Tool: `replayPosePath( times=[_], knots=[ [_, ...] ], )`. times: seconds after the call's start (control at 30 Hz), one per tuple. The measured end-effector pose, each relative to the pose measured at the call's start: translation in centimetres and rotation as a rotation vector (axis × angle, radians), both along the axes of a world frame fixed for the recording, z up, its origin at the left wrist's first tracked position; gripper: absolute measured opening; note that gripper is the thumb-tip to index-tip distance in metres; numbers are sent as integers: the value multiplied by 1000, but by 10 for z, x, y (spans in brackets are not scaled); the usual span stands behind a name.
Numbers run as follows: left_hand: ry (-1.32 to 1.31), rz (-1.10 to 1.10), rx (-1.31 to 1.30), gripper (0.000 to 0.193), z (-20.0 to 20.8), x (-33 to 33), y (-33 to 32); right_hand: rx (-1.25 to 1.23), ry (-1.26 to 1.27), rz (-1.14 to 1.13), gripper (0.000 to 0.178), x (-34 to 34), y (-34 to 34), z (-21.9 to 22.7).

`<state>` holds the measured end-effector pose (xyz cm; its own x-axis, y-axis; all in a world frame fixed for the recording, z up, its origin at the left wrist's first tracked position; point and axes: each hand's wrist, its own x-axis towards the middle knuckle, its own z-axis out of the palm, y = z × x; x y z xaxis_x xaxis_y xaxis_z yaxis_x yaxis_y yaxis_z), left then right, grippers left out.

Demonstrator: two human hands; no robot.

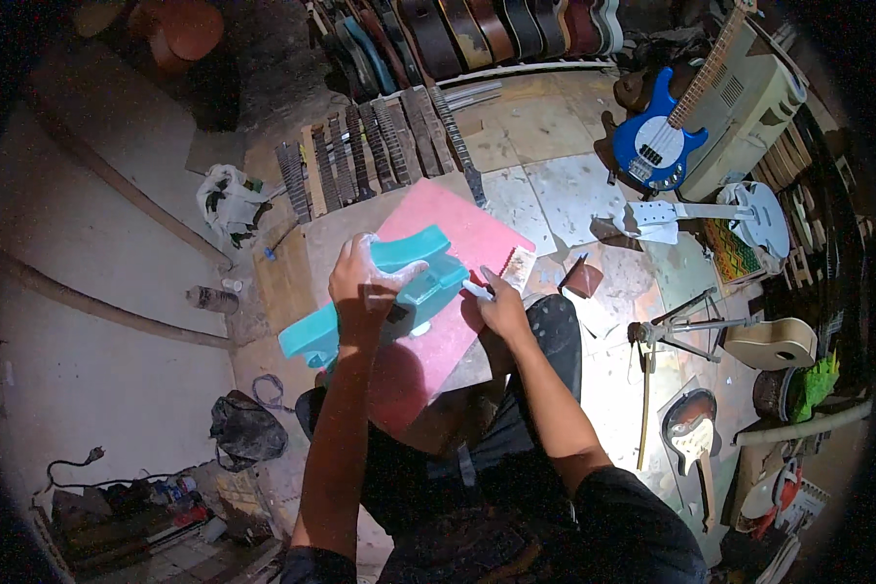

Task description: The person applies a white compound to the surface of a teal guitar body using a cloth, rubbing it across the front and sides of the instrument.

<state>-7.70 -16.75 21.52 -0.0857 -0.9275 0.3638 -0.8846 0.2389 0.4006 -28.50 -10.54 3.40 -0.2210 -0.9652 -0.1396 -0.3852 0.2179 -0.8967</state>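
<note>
My left hand [360,277] grips a teal guitar body [380,297] from above and holds it tilted over a pink board [448,292] that rests across my lap. My right hand [501,307] is closed around a small white piece [477,289] pressed against the right edge of the teal body. My dark-trousered knee [555,336] shows just right of that hand.
Several guitar necks [380,146] lie in a row on the floor ahead, finished guitars [477,29] racked behind. A blue bass [657,141] and white guitar body [749,209] lie right. A stand [681,326], a sunburst guitar [691,433] and a black bag [248,428] sit near.
</note>
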Motion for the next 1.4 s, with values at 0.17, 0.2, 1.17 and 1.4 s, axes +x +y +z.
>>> replayPosePath(
  times=[0.17,0.2,1.17,1.4],
  knots=[
    [92,-48,-59,73,-6,8,-3,-51,-288,-73,54,0,-6,-35],
    [109,-47,-49,73,-6,10,-3,-2,-344,-116,52,-2,-8,-38],
    [528,-136,447,62,-17,42,-10,-141,-235,-73,40,65,0,36],
    [371,-69,377,63,-27,40,-10,-262,-132,-62,39,63,-3,25]
  ],
)
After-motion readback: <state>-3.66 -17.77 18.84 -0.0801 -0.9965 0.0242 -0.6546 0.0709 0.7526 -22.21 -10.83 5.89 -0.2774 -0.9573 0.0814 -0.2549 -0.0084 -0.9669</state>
